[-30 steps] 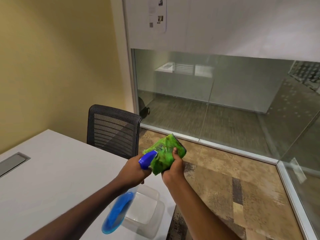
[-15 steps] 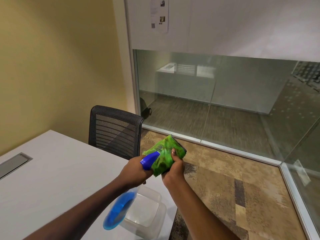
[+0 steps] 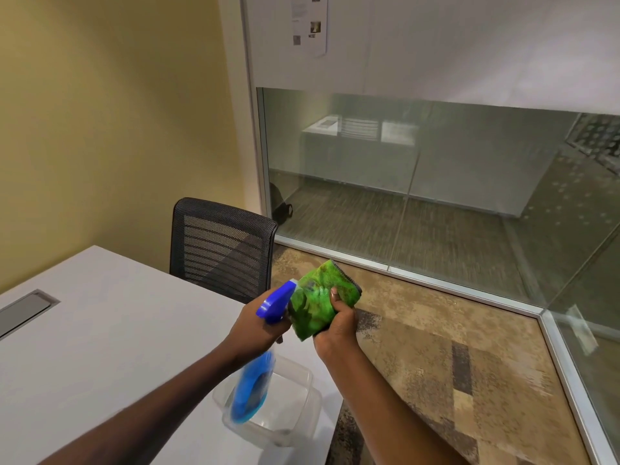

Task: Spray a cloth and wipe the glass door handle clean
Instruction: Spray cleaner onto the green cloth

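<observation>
My left hand (image 3: 256, 328) grips a spray bottle (image 3: 252, 389) with a blue trigger head and blue liquid. Its nozzle points at the bunched green cloth (image 3: 317, 305) and nearly touches it. My right hand (image 3: 337, 327) holds that cloth from below, thumb on its front. Both hands hover over the table's right edge. The glass wall (image 3: 419, 182) stands beyond; no door handle is in view.
A white table (image 3: 100, 347) fills the lower left, with a clear plastic container (image 3: 288, 417) at its corner under the bottle. A black mesh chair (image 3: 221, 250) stands behind the table. Patterned carpet (image 3: 436, 364) lies to the right, bounded by metal-framed glass panels.
Hands, bottle and cloth keep nearly the same pose. The view has drifted slightly, so the scene sits a little further right and lower in frame.
</observation>
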A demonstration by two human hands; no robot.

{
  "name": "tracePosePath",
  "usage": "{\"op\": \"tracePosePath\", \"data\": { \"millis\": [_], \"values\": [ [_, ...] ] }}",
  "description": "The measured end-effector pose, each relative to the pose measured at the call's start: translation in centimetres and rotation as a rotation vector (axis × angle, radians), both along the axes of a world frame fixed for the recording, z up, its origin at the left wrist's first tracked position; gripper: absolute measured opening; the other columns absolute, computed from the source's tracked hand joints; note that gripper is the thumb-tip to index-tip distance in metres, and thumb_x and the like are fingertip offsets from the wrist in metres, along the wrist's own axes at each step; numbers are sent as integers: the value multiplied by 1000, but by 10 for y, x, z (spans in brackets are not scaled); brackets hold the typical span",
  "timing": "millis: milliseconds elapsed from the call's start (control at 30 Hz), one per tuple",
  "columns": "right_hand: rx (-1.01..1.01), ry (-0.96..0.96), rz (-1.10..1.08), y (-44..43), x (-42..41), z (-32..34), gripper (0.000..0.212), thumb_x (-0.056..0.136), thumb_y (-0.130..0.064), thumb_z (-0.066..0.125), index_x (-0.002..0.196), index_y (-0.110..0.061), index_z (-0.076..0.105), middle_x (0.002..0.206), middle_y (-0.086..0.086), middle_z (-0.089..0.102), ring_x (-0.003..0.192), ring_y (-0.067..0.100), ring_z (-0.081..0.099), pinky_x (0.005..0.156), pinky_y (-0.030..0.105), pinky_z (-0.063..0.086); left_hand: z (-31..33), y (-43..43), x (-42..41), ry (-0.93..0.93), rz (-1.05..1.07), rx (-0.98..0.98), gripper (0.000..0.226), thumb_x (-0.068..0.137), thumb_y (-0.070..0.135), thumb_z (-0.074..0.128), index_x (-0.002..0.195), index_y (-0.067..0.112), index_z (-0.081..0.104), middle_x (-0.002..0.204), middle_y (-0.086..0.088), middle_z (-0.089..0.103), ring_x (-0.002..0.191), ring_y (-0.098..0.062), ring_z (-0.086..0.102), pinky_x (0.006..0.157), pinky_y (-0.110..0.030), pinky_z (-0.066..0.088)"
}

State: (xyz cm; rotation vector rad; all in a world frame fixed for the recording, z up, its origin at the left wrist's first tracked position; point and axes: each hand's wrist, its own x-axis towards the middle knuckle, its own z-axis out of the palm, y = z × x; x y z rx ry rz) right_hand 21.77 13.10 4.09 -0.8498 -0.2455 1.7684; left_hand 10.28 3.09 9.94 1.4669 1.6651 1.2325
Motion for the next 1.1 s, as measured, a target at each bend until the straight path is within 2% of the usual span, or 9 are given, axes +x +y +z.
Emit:
{"op": "tracePosePath", "data": {
  "millis": [67,133,233,300,467,600,733,900,1100],
  "values": [
    [-6,-6,-5,0,0,-4,52,76,-21,72,126,-11,60,120,19,68,106,41,65,91,62,50,-4,-1,-3,-47,-8,35,22,82,18,68,97,26,55,81,-7,66,62,-19,66,61,-30,58],
    [-17,-5,-10,1,1,-7,49,79,-17,70,127,-10,59,119,19,68,106,41,65,93,62,49,-12,-1,-7,-83,-24,68,26,78,25,65,103,27,56,83,-3,67,68,-22,67,63,-29,59],
    [-16,-6,-25,1,3,-12,45,83,-12,67,127,-9,59,119,19,68,106,41,64,93,61,49,-29,0,-14,-124,-39,92,31,80,19,63,109,28,55,96,8,68,79,-28,68,68,-28,59],
    [-21,-11,-26,2,3,-18,43,84,-10,66,127,-10,59,120,18,67,108,40,64,94,61,48,-41,1,-18,-141,-48,86,34,82,11,65,110,27,55,96,11,70,84,-29,68,69,-27,59],
    [-62,-25,-11,0,-2,-33,57,73,-11,72,128,-12,59,125,18,66,109,41,63,96,64,46,-73,4,-30,-198,-10,33,35,78,15,66,111,22,58,91,-3,70,87,-29,70,81,-32,59],
    [-86,-28,-25,-1,-4,-42,51,77,0,68,127,-10,60,123,17,66,107,42,64,94,66,46,-93,6,-37,-179,15,5,34,79,17,67,110,29,59,98,5,70,94,-20,66,86,-30,55],
    [-98,-36,-32,-4,-8,-46,54,76,3,68,127,-10,59,124,16,66,107,41,64,93,65,47,-103,7,-43,-196,16,-12,36,84,6,69,113,26,58,97,1,68,90,-17,65,81,-26,55],
    [-125,-31,-29,-7,-13,-50,59,73,7,67,128,-11,59,125,16,65,107,41,64,92,66,47,-112,9,-55,-164,54,-6,39,77,18,68,114,20,57,95,4,68,92,-17,64,82,-26,55],
    [-149,-11,-32,-10,-15,-53,61,73,15,60,129,-7,56,127,19,63,110,42,61,90,61,49,-124,9,-70,-57,87,20,36,78,25,68,109,37,55,104,18,64,99,-12,62,89,-34,53]
  ]
}}
